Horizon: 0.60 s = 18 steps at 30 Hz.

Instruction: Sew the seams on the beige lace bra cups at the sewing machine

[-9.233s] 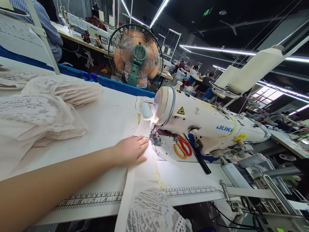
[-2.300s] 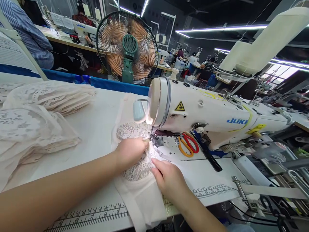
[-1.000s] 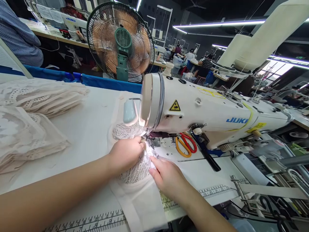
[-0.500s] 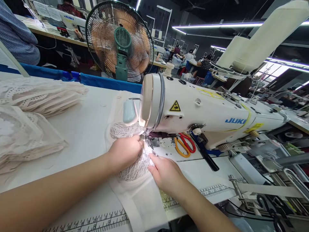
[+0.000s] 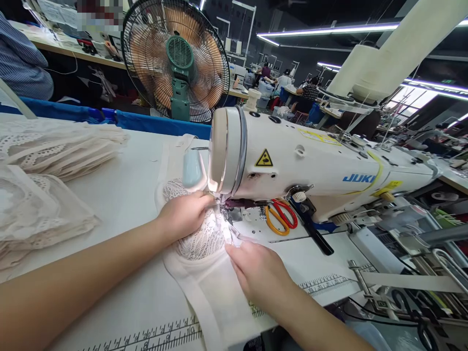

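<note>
A cream lace bra (image 5: pixel 204 243) lies across the bed of a white JUKI sewing machine (image 5: pixel 292 161), its edge at the presser foot (image 5: pixel 224 210). My left hand (image 5: pixel 185 214) is closed on the lace just left of the foot, fingertips close to the needle area. Nearer to me, my right hand (image 5: pixel 256 270) pinches the bra's edge where a narrow white strip (image 5: pixel 230 233) runs up to the foot. The needle itself is too small to make out. One plain panel of the bra hangs over the table's front edge.
Orange-and-red-handled scissors (image 5: pixel 280 218) lie right of the foot under the machine arm. Stacked cream lace pieces (image 5: pixel 47 161) cover the table's left side. Printed rulers (image 5: pixel 157 336) run along the front. A large fan (image 5: pixel 179 63) stands behind; people sit at machines farther off.
My right hand has come a little towards me along the bra's edge, and more of the white strip shows. My left hand remains by the foot. The camera view has shifted slightly.
</note>
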Each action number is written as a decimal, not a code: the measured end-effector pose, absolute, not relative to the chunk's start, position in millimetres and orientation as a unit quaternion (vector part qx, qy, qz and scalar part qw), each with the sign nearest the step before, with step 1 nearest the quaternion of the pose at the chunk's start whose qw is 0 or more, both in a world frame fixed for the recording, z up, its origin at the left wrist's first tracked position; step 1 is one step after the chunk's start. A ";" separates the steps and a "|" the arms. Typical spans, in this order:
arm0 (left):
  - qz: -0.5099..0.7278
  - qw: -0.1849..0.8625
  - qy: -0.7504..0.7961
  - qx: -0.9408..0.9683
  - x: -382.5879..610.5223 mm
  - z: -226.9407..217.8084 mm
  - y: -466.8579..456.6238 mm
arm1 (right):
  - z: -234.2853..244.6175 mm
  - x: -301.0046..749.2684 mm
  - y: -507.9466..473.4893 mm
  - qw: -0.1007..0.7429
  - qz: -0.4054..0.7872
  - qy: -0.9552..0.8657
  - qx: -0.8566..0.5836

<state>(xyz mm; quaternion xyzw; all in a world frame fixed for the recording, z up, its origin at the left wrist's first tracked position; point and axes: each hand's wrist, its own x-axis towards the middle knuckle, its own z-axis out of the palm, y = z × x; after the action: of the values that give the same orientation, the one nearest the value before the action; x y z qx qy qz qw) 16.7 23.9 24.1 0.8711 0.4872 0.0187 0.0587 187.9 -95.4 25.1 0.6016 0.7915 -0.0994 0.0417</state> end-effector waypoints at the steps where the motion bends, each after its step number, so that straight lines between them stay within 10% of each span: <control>1: 0.045 0.078 0.485 0.870 12.5 23.2 25.5 | 25.7 189.5 -97.9 0.049 -0.106 0.794 0.596; 6: 0.125 0.187 0.401 0.888 -14.9 21.5 24.6 | 28.4 192.1 -99.2 0.068 -0.123 0.797 0.587; 18: -0.121 0.088 0.433 0.889 -28.1 31.4 18.8 | 38.2 183.8 -75.6 0.108 -0.145 0.776 0.605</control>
<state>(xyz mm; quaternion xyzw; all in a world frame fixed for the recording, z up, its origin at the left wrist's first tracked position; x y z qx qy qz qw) -28.1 18.8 31.4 0.8889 0.4329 -0.1212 0.0882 183.8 -75.6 38.2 0.6045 0.7759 -0.1449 0.1078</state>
